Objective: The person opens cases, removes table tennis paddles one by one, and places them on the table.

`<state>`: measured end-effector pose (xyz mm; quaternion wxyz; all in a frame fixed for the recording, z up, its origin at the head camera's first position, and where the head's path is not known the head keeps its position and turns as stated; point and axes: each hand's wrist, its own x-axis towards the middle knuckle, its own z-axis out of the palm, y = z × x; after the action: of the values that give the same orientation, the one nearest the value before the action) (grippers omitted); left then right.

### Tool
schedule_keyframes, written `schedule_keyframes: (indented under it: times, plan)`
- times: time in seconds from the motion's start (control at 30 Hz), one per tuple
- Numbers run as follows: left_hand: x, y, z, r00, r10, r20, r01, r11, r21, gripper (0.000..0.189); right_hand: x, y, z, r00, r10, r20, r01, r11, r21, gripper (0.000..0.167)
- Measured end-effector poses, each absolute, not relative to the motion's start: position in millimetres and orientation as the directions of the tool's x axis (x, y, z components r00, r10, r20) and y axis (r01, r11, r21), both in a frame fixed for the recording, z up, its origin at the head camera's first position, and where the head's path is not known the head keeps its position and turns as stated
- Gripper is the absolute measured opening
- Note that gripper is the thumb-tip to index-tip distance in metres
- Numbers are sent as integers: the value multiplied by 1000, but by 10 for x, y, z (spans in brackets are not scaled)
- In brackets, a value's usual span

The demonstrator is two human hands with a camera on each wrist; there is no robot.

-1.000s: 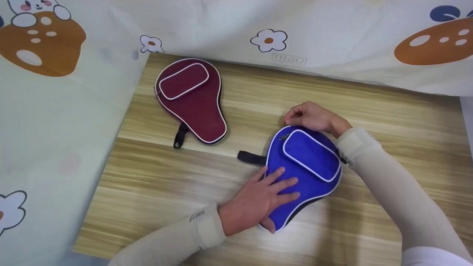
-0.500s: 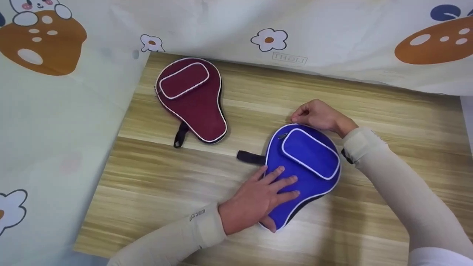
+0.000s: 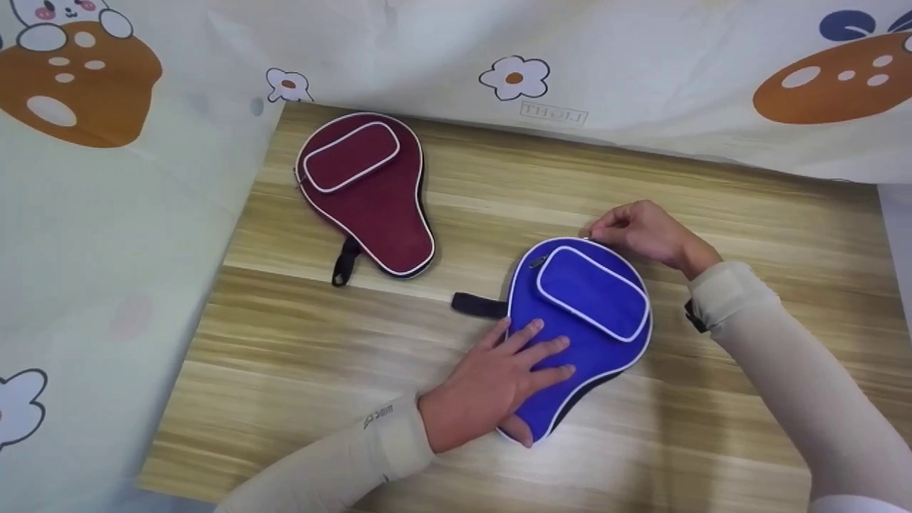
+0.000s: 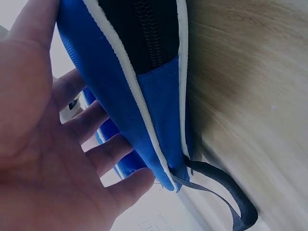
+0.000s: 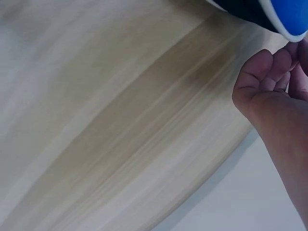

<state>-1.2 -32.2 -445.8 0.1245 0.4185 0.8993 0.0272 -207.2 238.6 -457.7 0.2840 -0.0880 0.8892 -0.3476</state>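
Note:
A blue table tennis paddle case [image 3: 598, 353] with white piping lies on the wooden table, its narrow end toward the person. My left hand [image 3: 477, 388] rests on its lower part with fingers spread. In the left wrist view, this hand [image 4: 43, 134] lies along the case's side, where a black zipper [image 4: 150, 36] runs between two piping lines. At the case's rounded far edge, my right hand [image 3: 652, 231] pinches what looks like the zipper pull [image 3: 587, 239]; its fingertips partly hide it. The right wrist view shows these curled fingers [image 5: 257, 72] by the blue edge.
Farther left lies a dark red case [image 3: 385, 206] of the same shape, with a black strap [image 3: 345, 263]. The blue case has its own black strap [image 3: 479, 305] and a front pocket [image 3: 593, 293]. Patterned cloth [image 3: 399, 43] borders the table [image 3: 306, 370] at the back and left.
My right hand has moved to the right along the blue case's far edge, fingertips still together. The left hand has stayed in place on the case.

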Motion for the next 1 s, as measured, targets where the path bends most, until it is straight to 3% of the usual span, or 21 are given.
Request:
schedule_keyframes:
  times: [0.23, 0.5, 0.8, 1.0]
  plan:
    - [12, -305, -4458, -644, 743, -182, 731, 668, 136, 99, -2034, 2461, -4601, -825, -320, -467, 116, 712, -693, 33]
    - [4, -265, -4443, -669, 705, -236, 688, 707, 162, 97, -2024, 2521, -4620, -840, -307, -446, 114, 705, -700, 30]
    - [-37, -226, -4457, -711, 673, -206, 652, 740, 167, 98, -2004, 2637, -4584, -857, -273, -436, 106, 735, -670, 35]
    - [-116, -228, -4454, -717, 660, -222, 619, 750, 233, 99, -1979, 2749, -4617, -871, -255, -420, 112, 729, -675, 35]
